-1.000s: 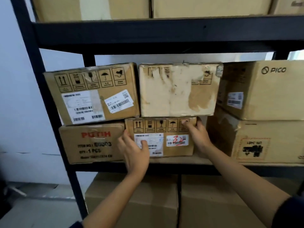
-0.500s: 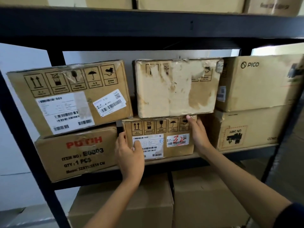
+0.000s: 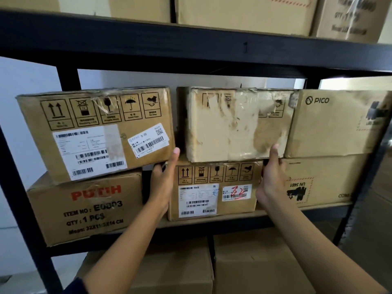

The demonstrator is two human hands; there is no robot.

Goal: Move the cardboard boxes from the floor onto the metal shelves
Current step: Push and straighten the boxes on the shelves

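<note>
The red-marked box sits on the middle metal shelf beneath the scuffed box. Left hand and right hand flank it, each grip wide, fingers straight. Press both sides evenly, sliding it back squarely without dislodging that upper box.

Upper right brown cardboard box: "PICO"
Lower left brown cardboard box: "ITEM NO: E0893", "QTY: 1 PCS"
Lower right brown cardboard box: "UN 3481", inverted
Slanted white barcode sticker: "9/20"
</note>
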